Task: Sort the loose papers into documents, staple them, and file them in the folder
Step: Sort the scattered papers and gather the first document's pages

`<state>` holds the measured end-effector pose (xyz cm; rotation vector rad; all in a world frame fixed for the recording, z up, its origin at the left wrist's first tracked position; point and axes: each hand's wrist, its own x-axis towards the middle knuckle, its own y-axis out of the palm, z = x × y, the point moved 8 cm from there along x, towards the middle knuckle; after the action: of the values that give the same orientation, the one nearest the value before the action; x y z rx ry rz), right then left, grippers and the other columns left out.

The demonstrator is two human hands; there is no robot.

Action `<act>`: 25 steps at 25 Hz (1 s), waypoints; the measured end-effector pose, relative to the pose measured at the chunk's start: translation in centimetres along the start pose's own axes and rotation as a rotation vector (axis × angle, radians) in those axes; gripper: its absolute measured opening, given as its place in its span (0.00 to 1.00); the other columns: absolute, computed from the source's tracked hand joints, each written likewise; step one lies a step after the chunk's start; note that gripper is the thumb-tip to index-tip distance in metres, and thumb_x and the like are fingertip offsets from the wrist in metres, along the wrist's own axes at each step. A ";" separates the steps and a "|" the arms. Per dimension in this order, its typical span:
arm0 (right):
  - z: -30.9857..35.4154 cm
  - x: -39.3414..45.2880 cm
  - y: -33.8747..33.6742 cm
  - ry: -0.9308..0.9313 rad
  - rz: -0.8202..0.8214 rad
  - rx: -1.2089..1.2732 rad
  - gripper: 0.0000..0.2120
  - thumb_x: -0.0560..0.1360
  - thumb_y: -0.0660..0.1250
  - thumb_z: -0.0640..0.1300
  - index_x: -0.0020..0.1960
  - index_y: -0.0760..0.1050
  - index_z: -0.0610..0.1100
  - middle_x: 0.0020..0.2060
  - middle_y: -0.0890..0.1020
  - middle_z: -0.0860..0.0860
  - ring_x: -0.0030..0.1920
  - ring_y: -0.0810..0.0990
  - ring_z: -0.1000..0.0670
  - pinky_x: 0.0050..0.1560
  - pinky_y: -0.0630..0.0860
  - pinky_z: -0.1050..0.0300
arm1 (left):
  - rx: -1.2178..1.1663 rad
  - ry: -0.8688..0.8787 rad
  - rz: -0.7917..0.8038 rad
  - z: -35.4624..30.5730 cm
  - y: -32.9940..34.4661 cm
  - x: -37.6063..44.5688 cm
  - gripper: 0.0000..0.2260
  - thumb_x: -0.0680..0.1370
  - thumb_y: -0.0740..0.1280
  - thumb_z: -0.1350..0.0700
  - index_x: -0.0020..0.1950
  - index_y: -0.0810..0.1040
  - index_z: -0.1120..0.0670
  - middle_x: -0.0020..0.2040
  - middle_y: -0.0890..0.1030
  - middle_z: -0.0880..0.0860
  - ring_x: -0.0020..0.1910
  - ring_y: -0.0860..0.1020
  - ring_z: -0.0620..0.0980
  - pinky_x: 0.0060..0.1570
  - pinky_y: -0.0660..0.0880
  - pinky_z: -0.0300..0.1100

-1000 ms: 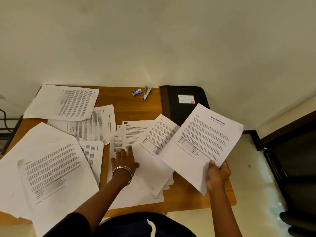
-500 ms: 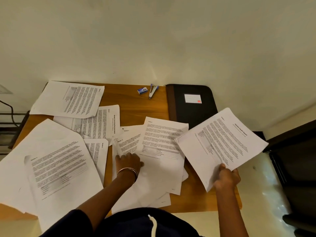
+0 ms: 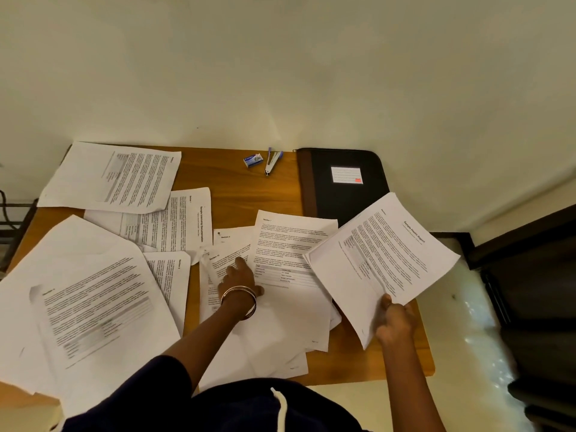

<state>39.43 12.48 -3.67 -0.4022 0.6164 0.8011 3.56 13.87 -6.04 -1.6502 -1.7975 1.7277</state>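
Two bare hands work over a wooden table (image 3: 240,194) strewn with printed sheets. Left hand (image 3: 241,280), a stack of metal bangles (image 3: 239,299) on its wrist, rests on the middle pile of loose papers (image 3: 290,275) — its forefinger reaches forward onto a sheet headed "Section", while how the other fingers lie cannot be told. Right hand (image 3: 393,322) holds a sheet titled "Sample Health Report" (image 3: 381,260) by its near corner, thumb on top and fingers curled beneath, lifted at a tilt above the table's right edge. More pages lie to the left: a large overlapping heap (image 3: 84,297) near the front corner, a single page (image 3: 115,177) at the back left, and another (image 3: 168,221) partly under it. Against the wall at the back right lies a closed black folder (image 3: 346,185) with a white label. Just beside it sit a small stapler (image 3: 273,162) and a blue box of staples (image 3: 253,159), close together.
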 end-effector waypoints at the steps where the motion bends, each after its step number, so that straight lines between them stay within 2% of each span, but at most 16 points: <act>1: -0.1 0.0 0.2 -0.002 0.010 0.007 0.10 0.78 0.64 0.36 0.58 0.75 0.45 0.54 0.79 0.45 0.55 0.78 0.44 0.53 0.75 0.50 | -0.069 0.018 -0.020 0.1 -0.3 0.1 0.30 0.70 0.74 0.51 0.65 0.62 0.58 0.56 0.75 0.59 0.54 0.77 0.59 0.53 0.76 0.52; 3: -0.2 0.0 1.1 -0.008 0.083 0.041 0.11 0.77 0.64 0.34 0.55 0.77 0.46 0.55 0.80 0.44 0.57 0.78 0.42 0.58 0.75 0.43 | -0.205 0.052 -0.050 0.4 -0.8 0.1 0.15 0.74 0.70 0.52 0.55 0.73 0.59 0.49 0.79 0.58 0.46 0.77 0.57 0.47 0.74 0.46; 5: -0.1 -0.3 2.7 -0.011 0.198 0.047 0.12 0.77 0.64 0.32 0.53 0.79 0.47 0.55 0.81 0.43 0.56 0.79 0.42 0.59 0.75 0.40 | -0.330 0.023 -0.035 1.1 -1.0 0.5 0.10 0.76 0.67 0.52 0.47 0.77 0.59 0.46 0.80 0.58 0.45 0.76 0.57 0.47 0.73 0.45; 8: 0.2 -1.9 5.4 -0.062 0.338 -0.145 0.10 0.77 0.65 0.34 0.55 0.78 0.44 0.51 0.83 0.45 0.51 0.82 0.44 0.51 0.79 0.44 | -0.678 -0.012 0.038 1.6 -0.8 0.9 0.11 0.76 0.66 0.59 0.58 0.77 0.55 0.59 0.78 0.56 0.56 0.75 0.59 0.60 0.73 0.53; 10: 0.1 -2.7 7.0 -0.145 0.372 -0.333 0.08 0.77 0.65 0.36 0.54 0.77 0.44 0.52 0.83 0.47 0.49 0.81 0.47 0.45 0.80 0.51 | -0.866 -0.022 0.118 1.0 -0.7 -0.2 0.13 0.77 0.63 0.61 0.60 0.76 0.51 0.60 0.76 0.52 0.59 0.74 0.58 0.60 0.73 0.55; 12: -0.6 -3.1 8.1 -0.186 0.384 -0.483 0.08 0.78 0.64 0.36 0.53 0.76 0.47 0.53 0.81 0.47 0.48 0.80 0.49 0.46 0.78 0.53 | -1.047 -0.063 0.181 0.6 -0.6 -1.4 0.10 0.79 0.62 0.56 0.59 0.74 0.47 0.60 0.75 0.51 0.58 0.74 0.58 0.59 0.73 0.56; 14: -1.3 -3.1 8.6 -0.180 0.395 -0.552 0.09 0.78 0.63 0.37 0.54 0.75 0.48 0.54 0.81 0.47 0.50 0.80 0.47 0.48 0.79 0.51 | -1.090 0.027 0.251 -0.6 -0.9 -2.5 0.12 0.78 0.63 0.51 0.62 0.71 0.47 0.61 0.75 0.52 0.60 0.74 0.57 0.59 0.73 0.56; 17: -1.2 -3.2 9.0 -0.165 0.437 -0.500 0.10 0.78 0.65 0.37 0.58 0.76 0.45 0.55 0.81 0.48 0.52 0.80 0.46 0.51 0.79 0.49 | -0.879 0.247 0.273 -2.9 -1.5 -3.8 0.19 0.77 0.66 0.57 0.67 0.69 0.49 0.60 0.75 0.50 0.60 0.74 0.55 0.53 0.73 0.46; 19: -0.5 -3.1 8.8 -0.170 0.448 -0.427 0.11 0.76 0.69 0.42 0.58 0.77 0.46 0.55 0.82 0.47 0.52 0.81 0.45 0.54 0.79 0.45 | -0.886 0.302 0.248 -4.0 -2.5 -4.6 0.22 0.77 0.66 0.58 0.69 0.66 0.48 0.62 0.75 0.50 0.60 0.74 0.54 0.53 0.75 0.45; 20: 0.2 -3.2 8.6 -0.171 0.466 -0.359 0.14 0.73 0.72 0.45 0.58 0.77 0.47 0.55 0.83 0.47 0.52 0.82 0.45 0.53 0.80 0.44 | -0.912 0.339 0.240 -4.6 -3.2 -5.0 0.22 0.77 0.65 0.59 0.70 0.66 0.47 0.63 0.75 0.50 0.59 0.75 0.54 0.54 0.76 0.48; 22: 1.4 -3.2 8.2 -0.143 0.530 -0.188 0.27 0.64 0.77 0.52 0.60 0.75 0.47 0.53 0.84 0.47 0.51 0.84 0.45 0.51 0.81 0.42 | -0.960 0.422 0.253 -5.7 -4.4 -5.6 0.22 0.77 0.65 0.60 0.68 0.66 0.45 0.63 0.75 0.49 0.58 0.76 0.53 0.55 0.77 0.51; 23: 1.8 -3.1 7.9 -0.121 0.569 -0.101 0.31 0.62 0.78 0.52 0.62 0.73 0.47 0.53 0.84 0.47 0.51 0.84 0.45 0.50 0.81 0.42 | -0.976 0.459 0.263 -6.2 -4.9 -6.0 0.21 0.77 0.64 0.61 0.67 0.66 0.43 0.62 0.76 0.48 0.58 0.76 0.52 0.54 0.78 0.49; 25: 2.7 -3.4 7.7 -0.093 0.641 0.050 0.27 0.68 0.74 0.43 0.65 0.69 0.49 0.54 0.83 0.47 0.52 0.84 0.45 0.50 0.80 0.41 | -1.036 0.494 0.288 -7.1 -5.6 -6.9 0.21 0.77 0.64 0.63 0.65 0.67 0.42 0.61 0.76 0.47 0.57 0.77 0.50 0.54 0.78 0.46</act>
<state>32.66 17.03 -0.23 -0.1125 0.6840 1.4033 8.11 14.53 4.30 -2.4598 -2.3809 0.2354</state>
